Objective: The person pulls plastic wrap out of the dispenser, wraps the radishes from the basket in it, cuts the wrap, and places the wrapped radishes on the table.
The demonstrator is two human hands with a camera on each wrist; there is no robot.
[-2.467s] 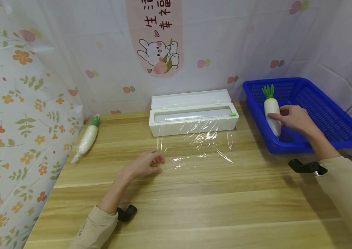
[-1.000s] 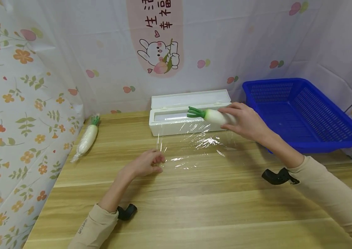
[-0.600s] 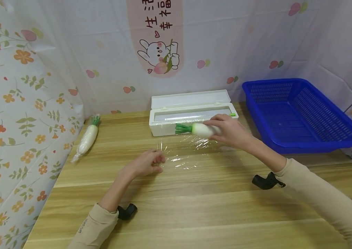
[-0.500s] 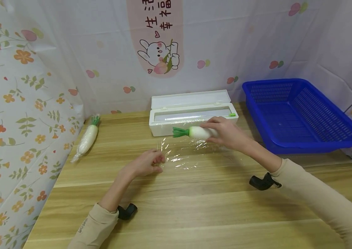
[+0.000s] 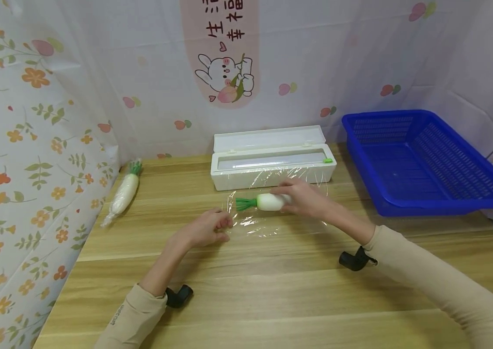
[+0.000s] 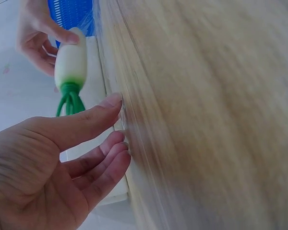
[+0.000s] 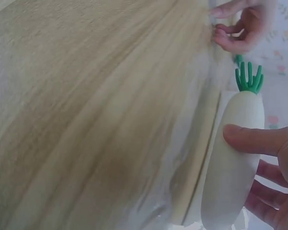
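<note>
My right hand (image 5: 305, 198) grips a white radish (image 5: 268, 201) with green stalks by its rear half, thumb on one side and fingers on the other. The radish lies sideways over clear cling film (image 5: 250, 225), stalks pointing left; whether it touches the film I cannot tell. At the film's left edge rests my left hand (image 5: 204, 229), its fingers loosely bent, with a gap between thumb and fingers in the left wrist view. The film runs forward from a white cling film box (image 5: 272, 180), whose lid stands up. A green slider sits on the box's right end.
A second radish (image 5: 124, 194), wrapped in film, lies at the table's left edge. The blue basket (image 5: 403, 169) stands at the back right. Patterned cloth hangs behind and at the left of the wooden table (image 5: 263, 291).
My right hand took the radish out of the blue basket, carried it left past the box and lowered it over the film. My left hand has stayed in place.
</note>
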